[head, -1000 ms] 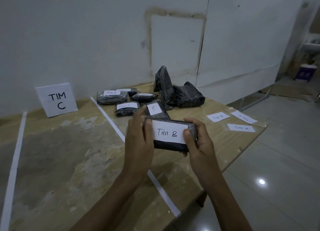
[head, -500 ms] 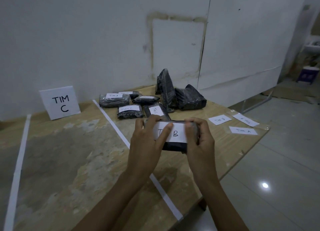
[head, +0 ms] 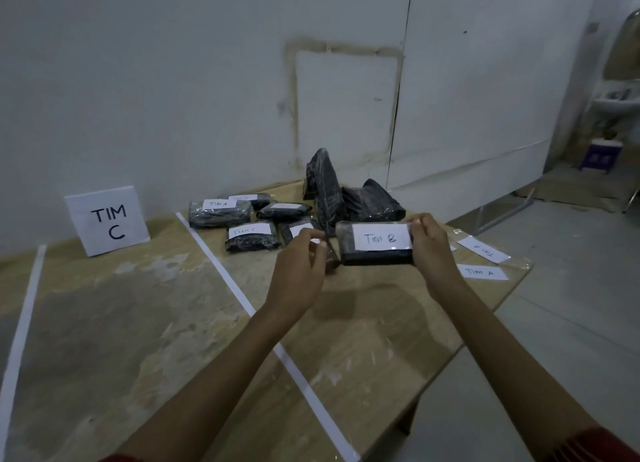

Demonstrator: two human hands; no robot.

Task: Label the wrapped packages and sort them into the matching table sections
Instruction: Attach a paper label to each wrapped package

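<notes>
Right hand [head: 429,245]: grasping. Its fingers and thumb curl round the right end of a black wrapped package [head: 374,257]. The package is held level above the table [head: 138,323], to the right of the white tape line [head: 242,298] and just in front of the pile of packages. A white label [head: 380,238] reading "Tim B" is on the package's face, turned towards the camera.

Left hand [head: 299,265]: fingers curled, thumb and forefinger brought together just beside the package's left end. A thin dark strip shows between hand and package. Whether the hand pinches it cannot be determined.

Behind the held package, near the wall and on the same side of the tape line, five labelled packages lie flat and close together. One reads "Tim A" [head: 207,215] and one reads "Tim C" [head: 251,241]. The other three labels are too small to read.

Beside these are two unlabelled packages. One stands on end, tilted [head: 323,184]. The other lies on its side [head: 374,201], touching the first.

Two loose labels lie near the table's right edge. The nearer slip [head: 481,272] reads "Tim A". The farther slip [head: 483,250] is turned away and its last letter is not legible.

A white sign [head: 107,220] marked "TIM C" stands against the wall. It is at the back of the section between the tape line and a second tape line [head: 20,323] at far left.
</notes>
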